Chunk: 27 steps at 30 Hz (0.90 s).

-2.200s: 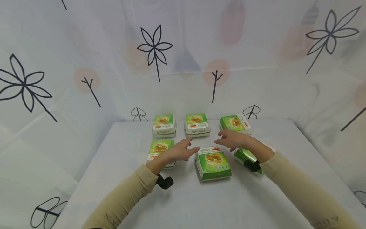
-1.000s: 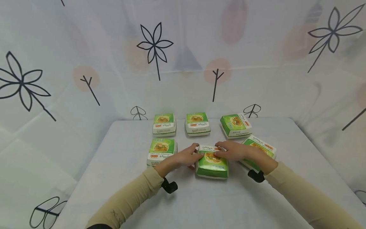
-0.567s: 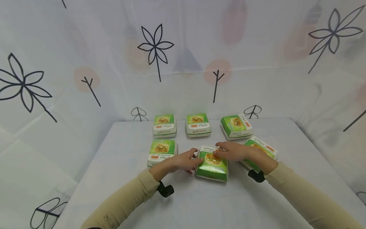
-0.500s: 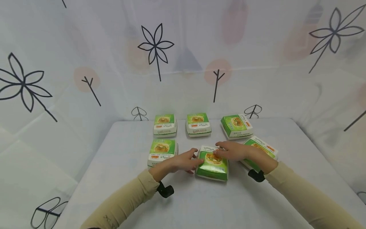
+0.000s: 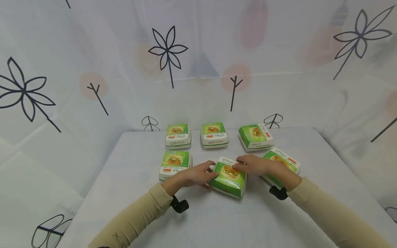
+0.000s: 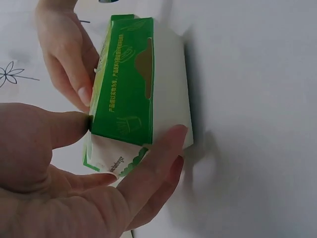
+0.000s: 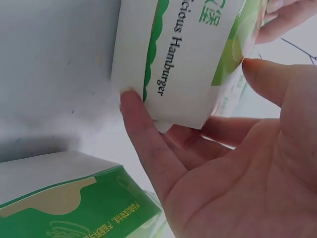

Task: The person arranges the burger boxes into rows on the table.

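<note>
A green-and-white hamburger box (image 5: pixel 230 181) with a burger picture on its lid sits turned at an angle, between both hands. My left hand (image 5: pixel 197 174) grips its left side, thumb on the lid's edge and fingers spread along the white side, as the left wrist view shows. From the far right corner my right hand (image 5: pixel 256 164) holds the box, its thumb at the lid and a fingertip low on the printed side (image 7: pixel 168 64). A second hamburger box (image 5: pixel 280 160) lies askew under the right forearm, partly hidden by it.
Along the back of the white table (image 5: pixel 198 220) stand a left box (image 5: pixel 178 136), a middle box (image 5: pixel 214 135) and a tilted right box (image 5: pixel 255 136). Another box (image 5: pixel 175 163) is left of my left hand. A patterned white cloth (image 5: pixel 198 96) hangs behind.
Both hands have come down from above the table and taken hold of the near middle box. It has turned clockwise between them, its near edge swinging left. The other boxes look unmoved.
</note>
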Tool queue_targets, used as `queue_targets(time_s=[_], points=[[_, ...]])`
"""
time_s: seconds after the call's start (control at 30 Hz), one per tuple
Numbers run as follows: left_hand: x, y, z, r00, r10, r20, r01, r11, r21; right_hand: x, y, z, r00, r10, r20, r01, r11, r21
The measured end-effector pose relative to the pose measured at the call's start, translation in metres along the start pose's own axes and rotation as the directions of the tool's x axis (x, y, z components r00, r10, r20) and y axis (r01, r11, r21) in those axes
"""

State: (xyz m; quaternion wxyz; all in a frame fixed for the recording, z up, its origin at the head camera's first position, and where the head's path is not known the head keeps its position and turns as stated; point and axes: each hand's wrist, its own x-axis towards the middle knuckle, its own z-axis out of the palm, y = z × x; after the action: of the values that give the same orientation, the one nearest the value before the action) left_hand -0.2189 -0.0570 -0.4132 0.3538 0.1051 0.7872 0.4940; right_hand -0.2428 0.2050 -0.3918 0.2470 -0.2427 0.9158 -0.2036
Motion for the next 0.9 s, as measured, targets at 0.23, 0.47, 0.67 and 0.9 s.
queue_targets(time_s=[0.23,0.47,0.67,0.9], points=[[0.007,-0.002,-0.009,0.999,0.022,-0.026,-0.020,0.998,0.062,-0.008,-0.006,-0.001,1.000,0.016,-0.001,-0.016,1.000,-0.013],[0.006,-0.001,-0.009,0.999,0.028,-0.045,-0.023,0.995,0.092,-0.009,-0.007,-0.002,0.999,0.042,0.001,-0.042,0.999,-0.028],[-0.004,0.004,-0.005,0.998,-0.012,-0.066,0.022,0.987,0.158,-0.006,-0.010,-0.005,0.998,0.054,-0.020,-0.055,0.998,-0.036],[-0.006,0.004,-0.001,0.998,-0.035,-0.044,0.040,0.990,0.139,-0.002,-0.010,-0.004,1.000,0.013,-0.017,-0.013,1.000,-0.019]])
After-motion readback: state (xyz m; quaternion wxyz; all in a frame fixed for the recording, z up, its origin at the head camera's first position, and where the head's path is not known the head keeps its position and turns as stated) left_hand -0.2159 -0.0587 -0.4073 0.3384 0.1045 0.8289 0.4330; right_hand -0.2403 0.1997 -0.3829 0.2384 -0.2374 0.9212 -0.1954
